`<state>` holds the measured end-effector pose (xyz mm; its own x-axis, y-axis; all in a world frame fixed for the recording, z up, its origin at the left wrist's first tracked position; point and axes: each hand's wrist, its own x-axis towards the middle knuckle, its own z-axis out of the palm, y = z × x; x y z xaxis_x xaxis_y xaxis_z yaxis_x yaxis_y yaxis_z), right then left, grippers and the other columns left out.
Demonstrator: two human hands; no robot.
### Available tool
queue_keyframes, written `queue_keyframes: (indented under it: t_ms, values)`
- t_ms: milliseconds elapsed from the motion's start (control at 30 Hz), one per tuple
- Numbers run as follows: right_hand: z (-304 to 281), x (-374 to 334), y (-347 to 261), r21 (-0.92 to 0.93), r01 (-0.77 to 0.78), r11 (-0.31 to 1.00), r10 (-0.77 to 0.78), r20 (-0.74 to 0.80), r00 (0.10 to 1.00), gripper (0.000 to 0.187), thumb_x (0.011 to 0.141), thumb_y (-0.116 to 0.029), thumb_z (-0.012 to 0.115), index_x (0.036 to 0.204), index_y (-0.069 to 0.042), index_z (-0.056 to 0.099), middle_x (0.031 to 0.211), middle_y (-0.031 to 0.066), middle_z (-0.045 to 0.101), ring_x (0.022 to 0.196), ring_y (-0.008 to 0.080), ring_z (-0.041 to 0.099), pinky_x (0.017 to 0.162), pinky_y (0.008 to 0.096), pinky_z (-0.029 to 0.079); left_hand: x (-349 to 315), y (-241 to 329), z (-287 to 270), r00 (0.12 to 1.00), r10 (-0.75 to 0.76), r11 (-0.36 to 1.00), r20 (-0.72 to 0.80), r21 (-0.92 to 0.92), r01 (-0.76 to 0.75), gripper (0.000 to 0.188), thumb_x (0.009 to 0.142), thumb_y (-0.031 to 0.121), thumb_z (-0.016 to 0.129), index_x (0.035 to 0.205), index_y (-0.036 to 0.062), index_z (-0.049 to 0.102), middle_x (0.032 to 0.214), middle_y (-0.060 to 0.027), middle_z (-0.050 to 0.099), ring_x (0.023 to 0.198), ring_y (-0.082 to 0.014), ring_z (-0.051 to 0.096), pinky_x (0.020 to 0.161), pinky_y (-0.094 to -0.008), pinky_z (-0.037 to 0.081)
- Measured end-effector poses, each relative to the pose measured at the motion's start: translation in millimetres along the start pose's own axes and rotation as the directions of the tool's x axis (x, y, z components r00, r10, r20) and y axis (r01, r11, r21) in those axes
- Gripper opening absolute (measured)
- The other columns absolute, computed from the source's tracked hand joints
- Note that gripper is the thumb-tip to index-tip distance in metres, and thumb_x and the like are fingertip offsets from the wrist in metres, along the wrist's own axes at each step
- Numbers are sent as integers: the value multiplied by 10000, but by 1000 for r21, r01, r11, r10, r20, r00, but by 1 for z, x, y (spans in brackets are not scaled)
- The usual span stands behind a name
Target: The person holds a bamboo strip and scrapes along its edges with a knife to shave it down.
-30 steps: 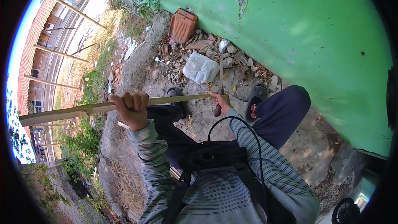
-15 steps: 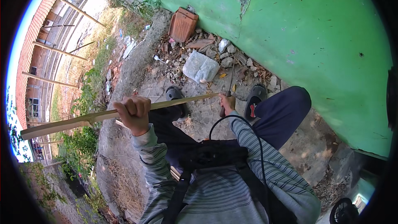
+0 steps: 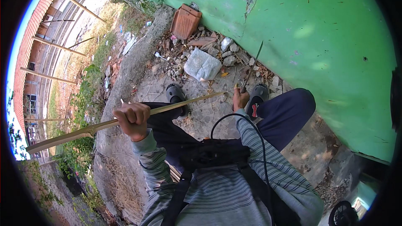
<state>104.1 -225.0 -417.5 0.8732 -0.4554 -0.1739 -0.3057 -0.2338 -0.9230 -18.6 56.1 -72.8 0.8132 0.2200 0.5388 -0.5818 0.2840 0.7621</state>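
Observation:
My left hand (image 3: 133, 120) is wrapped round a long strip of split bamboo (image 3: 180, 105). The strip slants across in front of my legs, its thick end with a node out to the left and its thin tip toward the right. Closed round the handle of a long, narrow knife (image 3: 253, 68), my right hand (image 3: 240, 99) sits just beyond the thin tip, a small gap between them. The dark blade points up and away to the right, toward the green wall. My fingers hide most of the knife's handle.
A white block-like bundle (image 3: 202, 64) lies beyond my feet amid rubble. Behind it leans a reddish roof tile (image 3: 185, 21) near the green wall (image 3: 318, 37). A low concrete ledge (image 3: 140, 52) runs along the left, with plants past it. A black cable (image 3: 264, 155) crosses my right arm.
My right hand has moved right, away from the bamboo's thin tip, and the knife has tilted to the right. My left hand still grips the strip, its thick end slightly lower.

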Motion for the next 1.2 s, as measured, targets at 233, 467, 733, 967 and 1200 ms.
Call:
queue_keyframes:
  t_ms: [233,467,733,967,1200]
  values:
    - [-7,1,-22,-10,128,992,-128,-20,992,278,831,-237,726,771,16,627,697,175,654,671,366,659,634,457,473,-5,-1,4,1000,14,1000,0,15,-14,604,1094,458,260,561,183,201,429,61,174,337,-77,149,337,-268,121]
    - [-17,1,-34,-68,207,976,-212,-70,975,277,839,-235,722,784,19,625,706,179,649,634,345,640,614,442,477,-5,1,-3,1000,4,1000,4,0,-4,599,1096,449,260,565,178,207,430,60,178,333,-77,160,336,-264,124]
    - [-33,39,-53,186,222,957,-195,-155,969,313,898,-291,722,811,1,652,689,52,593,627,148,530,611,343,453,-2,-3,5,1000,13,1000,8,-6,-13,598,1095,452,265,565,179,211,431,60,181,331,-76,161,333,-262,126]
    - [-25,2,-45,-123,147,982,-140,61,988,390,819,-341,777,727,15,647,646,154,637,604,303,631,594,439,455,-4,-4,13,1000,28,1000,-7,3,-28,611,1091,457,280,555,172,209,424,55,187,329,-81,164,335,-265,135]
    - [-6,-25,-17,-83,61,995,-3,565,825,360,767,-321,773,681,-8,616,612,135,618,577,239,594,590,421,452,-11,-3,6,993,23,1000,-115,-9,-24,609,1093,448,277,556,170,213,424,57,185,331,-82,155,341,-266,128]
